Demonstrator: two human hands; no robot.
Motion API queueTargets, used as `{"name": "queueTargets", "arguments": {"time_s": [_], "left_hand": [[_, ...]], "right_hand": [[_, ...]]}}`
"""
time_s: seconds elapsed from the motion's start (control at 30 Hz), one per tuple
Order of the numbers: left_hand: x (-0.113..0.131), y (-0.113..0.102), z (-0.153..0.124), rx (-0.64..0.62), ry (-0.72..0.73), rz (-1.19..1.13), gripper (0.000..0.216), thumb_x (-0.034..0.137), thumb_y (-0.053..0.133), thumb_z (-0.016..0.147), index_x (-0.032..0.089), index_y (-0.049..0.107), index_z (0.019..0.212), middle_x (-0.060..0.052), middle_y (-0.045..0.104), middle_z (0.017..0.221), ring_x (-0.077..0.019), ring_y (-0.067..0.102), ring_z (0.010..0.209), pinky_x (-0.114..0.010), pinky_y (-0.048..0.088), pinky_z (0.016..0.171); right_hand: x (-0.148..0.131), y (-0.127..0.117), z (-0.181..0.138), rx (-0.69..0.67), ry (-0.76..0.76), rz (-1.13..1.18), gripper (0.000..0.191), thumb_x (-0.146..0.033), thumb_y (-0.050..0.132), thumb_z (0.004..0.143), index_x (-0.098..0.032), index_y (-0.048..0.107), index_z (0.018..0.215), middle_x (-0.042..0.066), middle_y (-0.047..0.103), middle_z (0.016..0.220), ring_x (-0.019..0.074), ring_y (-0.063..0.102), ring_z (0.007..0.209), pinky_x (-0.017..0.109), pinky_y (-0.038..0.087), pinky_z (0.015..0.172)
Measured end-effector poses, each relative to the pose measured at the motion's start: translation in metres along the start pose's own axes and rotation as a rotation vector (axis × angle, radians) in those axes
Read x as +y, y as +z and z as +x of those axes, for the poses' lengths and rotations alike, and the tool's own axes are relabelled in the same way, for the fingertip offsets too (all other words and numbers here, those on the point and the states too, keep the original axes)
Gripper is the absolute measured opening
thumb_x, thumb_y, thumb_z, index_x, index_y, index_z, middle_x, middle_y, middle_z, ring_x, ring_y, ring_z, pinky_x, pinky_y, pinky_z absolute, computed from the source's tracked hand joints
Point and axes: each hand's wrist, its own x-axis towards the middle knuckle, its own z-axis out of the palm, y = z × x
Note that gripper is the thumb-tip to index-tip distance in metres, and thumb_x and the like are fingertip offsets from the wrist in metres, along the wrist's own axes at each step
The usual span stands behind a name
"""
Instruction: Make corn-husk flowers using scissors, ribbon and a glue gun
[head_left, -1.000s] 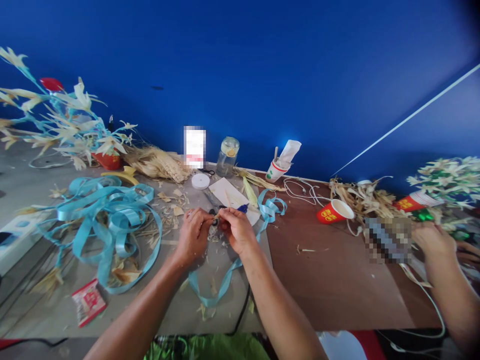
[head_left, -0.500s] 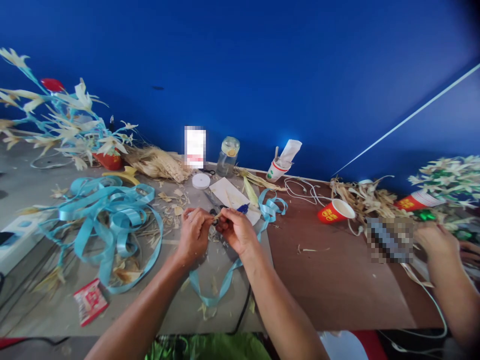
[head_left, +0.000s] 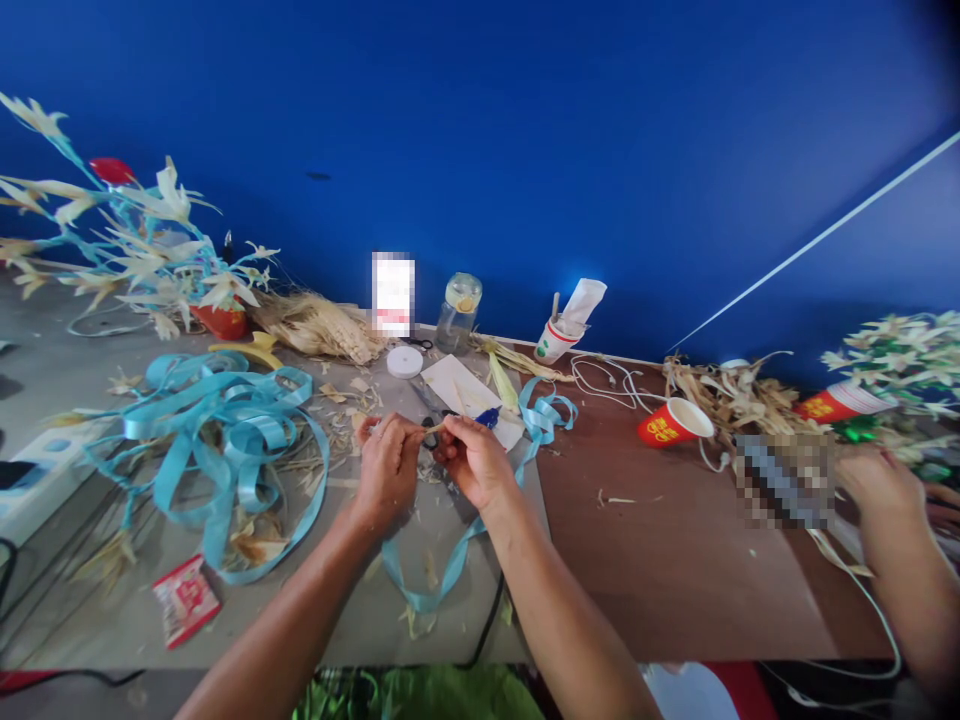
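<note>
Both of my hands meet over the grey table [head_left: 330, 625], fingertips pinched towards each other. Between them runs a thin pale strip [head_left: 433, 430], which looks like dried corn husk. My left hand [head_left: 386, 465] is closed on one end, and my right hand [head_left: 481, 462] is closed on the other. Just behind the strip lie dark rounded loops, perhaps scissor handles, partly hidden by my fingers. A light-blue ribbon [head_left: 424, 600] curves across the table below my right hand. Behind the hands rests a white sheet of paper [head_left: 454, 380] with a dark blue item [head_left: 489, 417] on it.
Tangled blue ribbon [head_left: 217, 430] and husk flowers [head_left: 161, 190] fill the left, near a red packet [head_left: 186, 600]. A glass jar [head_left: 456, 325] and white cup [head_left: 559, 340] stand behind. To the right are a tilted red cup [head_left: 675, 422] and another person's hand [head_left: 877, 480].
My hands stay nearly in place, still pinching the strip; my left fingers shift slightly. The whole view drifts a little, so objects appear slightly further right.
</note>
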Motion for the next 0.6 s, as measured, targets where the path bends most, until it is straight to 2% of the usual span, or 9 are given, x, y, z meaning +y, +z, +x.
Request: {"name": "queueTargets", "arguments": {"time_s": [0.17, 0.37, 0.6], "left_hand": [[0.0057, -0.0007, 0.0000, -0.009, -0.073, -0.150, 0.013, 0.020, 0.052, 0.079, 0.021, 0.057, 0.067, -0.001, 0.054, 0.066, -0.0172, 0.045, 0.067, -0.032, 0.029, 0.079], [0.0003, 0.0013, -0.0011, -0.099, -0.293, -0.565, 0.013, 0.031, 0.063, 0.074, 0.020, 0.059, 0.069, -0.003, 0.055, 0.067, -0.0168, 0.046, 0.069, -0.029, 0.038, 0.070], [0.0000, 0.0041, 0.0007, -0.258, -0.351, -0.698, 0.021, 0.036, 0.065, 0.073, 0.016, 0.058, 0.070, -0.002, 0.058, 0.067, -0.0137, 0.051, 0.064, -0.027, 0.041, 0.064]], "right_hand": [[-0.0005, -0.0004, 0.0011, 0.020, 0.035, 0.054, 0.024, -0.025, 0.073, 0.058, -0.017, 0.050, 0.055, -0.006, 0.044, 0.051, 0.0054, 0.033, 0.044, 0.021, 0.030, 0.046], [0.0010, -0.0033, 0.0024, -0.004, 0.035, 0.072, 0.024, -0.025, 0.073, 0.059, -0.016, 0.051, 0.055, -0.006, 0.045, 0.051, 0.0054, 0.034, 0.044, 0.021, 0.032, 0.046], [-0.0012, -0.0037, 0.0010, -0.042, 0.017, 0.071, 0.025, -0.026, 0.073, 0.060, -0.015, 0.051, 0.051, -0.005, 0.045, 0.049, 0.0051, 0.035, 0.044, 0.020, 0.032, 0.046]]}}
